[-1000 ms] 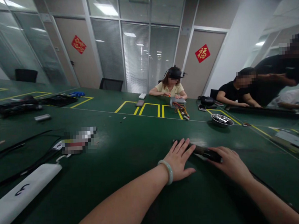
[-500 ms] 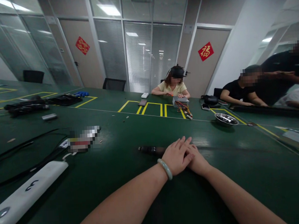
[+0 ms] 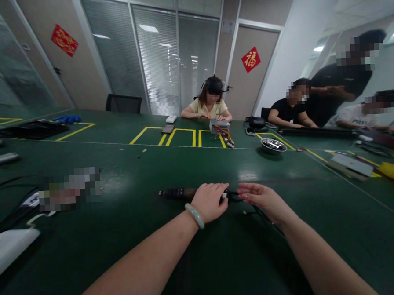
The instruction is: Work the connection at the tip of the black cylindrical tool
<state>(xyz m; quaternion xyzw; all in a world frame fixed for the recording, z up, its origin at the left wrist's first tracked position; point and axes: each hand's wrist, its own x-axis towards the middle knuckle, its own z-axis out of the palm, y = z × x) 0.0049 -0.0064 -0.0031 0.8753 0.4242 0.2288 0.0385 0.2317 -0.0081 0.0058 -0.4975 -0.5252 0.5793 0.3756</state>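
A dark, rod-shaped tool that looks like a corded electric screwdriver lies on the green table, its narrow tip pointing left. My left hand, with a pale green bangle at the wrist, is wrapped over the tool's right end; the palm side is hidden. Just to the right, my right hand has its fingers fairly straight and close together around the black cable leaving the tool. The cable continues under that hand toward the wrist, and a small loose end sticks out below.
A white power strip and cords lie on the left. Across the table, a person sits by a grey box with coloured wires. A shiny metal bowl stands at the right, with more people beyond it.
My hands, one laid over the other before, are now apart, the right one moved off to the right. The cable has come into sight between them. My view has turned right.
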